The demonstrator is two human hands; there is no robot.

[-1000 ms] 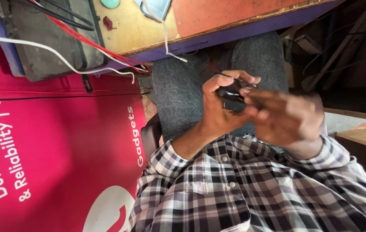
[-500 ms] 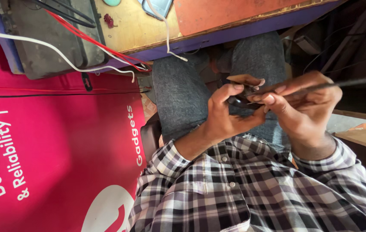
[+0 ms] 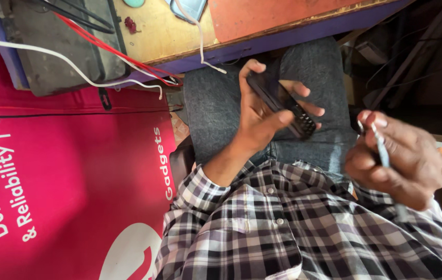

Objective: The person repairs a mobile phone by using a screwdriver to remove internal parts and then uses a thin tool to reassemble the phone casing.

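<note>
While half a second ago both hands met at the phone [image 3: 282, 103], now the left hand [image 3: 262, 111] alone clasps it over the lap, and the right hand [image 3: 394, 158], closed around a thin tool [image 3: 383, 150], has drawn aside, so the keypad lies uncovered.

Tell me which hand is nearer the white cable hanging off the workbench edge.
Left. The left hand, holding a dark phone, sits just below the white cable; the right hand, holding a thin tool, is farther away.
</note>
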